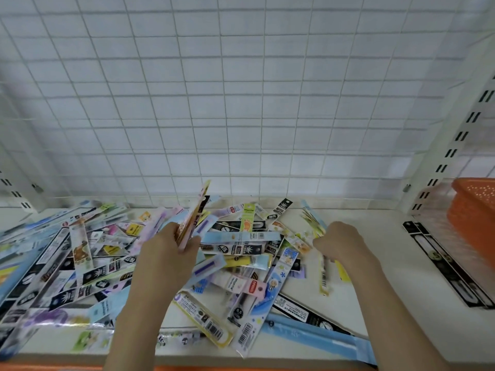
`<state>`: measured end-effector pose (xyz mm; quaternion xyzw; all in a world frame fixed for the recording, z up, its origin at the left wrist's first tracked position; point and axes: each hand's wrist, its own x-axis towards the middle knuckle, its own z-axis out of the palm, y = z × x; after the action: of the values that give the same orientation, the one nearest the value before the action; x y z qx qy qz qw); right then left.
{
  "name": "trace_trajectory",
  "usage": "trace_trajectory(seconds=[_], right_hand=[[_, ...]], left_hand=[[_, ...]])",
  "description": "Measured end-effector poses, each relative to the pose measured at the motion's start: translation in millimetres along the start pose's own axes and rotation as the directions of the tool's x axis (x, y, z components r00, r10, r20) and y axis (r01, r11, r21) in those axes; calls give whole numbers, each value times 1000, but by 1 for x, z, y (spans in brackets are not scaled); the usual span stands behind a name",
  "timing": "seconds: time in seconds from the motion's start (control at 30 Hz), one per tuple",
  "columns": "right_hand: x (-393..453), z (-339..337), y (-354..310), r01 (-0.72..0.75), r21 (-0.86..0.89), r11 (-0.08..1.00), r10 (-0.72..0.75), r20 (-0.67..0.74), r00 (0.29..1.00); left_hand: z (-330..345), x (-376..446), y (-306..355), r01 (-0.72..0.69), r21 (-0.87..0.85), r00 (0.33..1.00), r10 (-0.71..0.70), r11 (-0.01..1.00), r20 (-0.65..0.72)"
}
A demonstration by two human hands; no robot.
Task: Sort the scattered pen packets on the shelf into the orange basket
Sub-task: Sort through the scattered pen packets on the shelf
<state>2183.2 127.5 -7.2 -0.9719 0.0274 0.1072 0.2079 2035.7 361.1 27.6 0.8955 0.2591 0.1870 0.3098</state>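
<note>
1. Head view: the left hand grasps a few pen packets upright above the scattered pile on the white shelf.
2. The right hand pinches a blurred yellow-green packet (print unreadable).
3. The orange basket sits far right.

White wire grid behind; slotted upright right.

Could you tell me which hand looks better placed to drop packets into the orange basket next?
Probably the right hand: it grips a packet and is nearer the orange basket at the right edge.
</note>
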Motion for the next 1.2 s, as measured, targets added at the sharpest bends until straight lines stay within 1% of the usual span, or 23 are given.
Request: trace_trajectory(seconds=[0.1, 0.2, 0.27, 0.33, 0.4, 0.5, 0.57, 0.63, 0.73, 0.83, 0.9, 0.97, 1.07, 1.2], right_hand=[[-2, -2, -1, 28, -2, 1000, -28, -25, 999], [-6, -8, -3, 69, 72, 995, -68, -27, 997], [-11, -13, -9, 97, 109, 989, -91, -57, 994], [-18, -18, -19, 134, 58, 989, -128, -102, 987], [-26, -18, -32, 192, 20, 981, -188, -123, 974], [-37, -12, -56, 322, 22, 946, -318, -113, 941], [-41, -4, -73, 428, 30, 903, -424, -83, 902], [-42, 5, -90, 484, 16, 875, -483, -38, 875], [-43, 20, -109, 483, -43, 874, -483, 20, 875], [-45, 32, -120, 465, -164, 870, -455, 92, 886], [-45, 39, -122, 459, -210, 863, -447, 107, 888], [-45, 39, -121, 445, -217, 869, -437, 83, 895], [-43, 29, -116, 431, -212, 877, -439, 12, 898], [-44, 8, -102, 407, -112, 907, -416, -74, 906]], left_hand=[[6, 4, -3, -30, 25, 999, 30, 999, 14], [10, 8, -2, -47, 20, 998, 46, 999, 44], [11, 11, -1, -57, 10, 996, 56, 998, 72], [10, 14, -2, -78, 1, 993, 77, 997, 90], [8, 16, -5, -82, -8, 993, 82, 997, 90], [0, 20, -13, -72, -3, 994, 72, 997, 83], [-8, 25, -19, -57, 7, 995, 56, 998, 77], [-17, 29, -28, -51, 22, 996, 50, 998, 70], [-31, 32, -41, -44, 60, 998, 41, 997, 45], [-42, 35, -53, -13, 74, 999, 10, 997, 38], [-47, 37, -60, 12, 76, 999, -15, 997, 35], [-48, 39, -65, 20, 92, 999, -22, 996, 28], [-45, 42, -66, 10, 101, 999, -13, 995, 29], [-33, 45, -60, -37, 95, 997, 31, 995, 70]])
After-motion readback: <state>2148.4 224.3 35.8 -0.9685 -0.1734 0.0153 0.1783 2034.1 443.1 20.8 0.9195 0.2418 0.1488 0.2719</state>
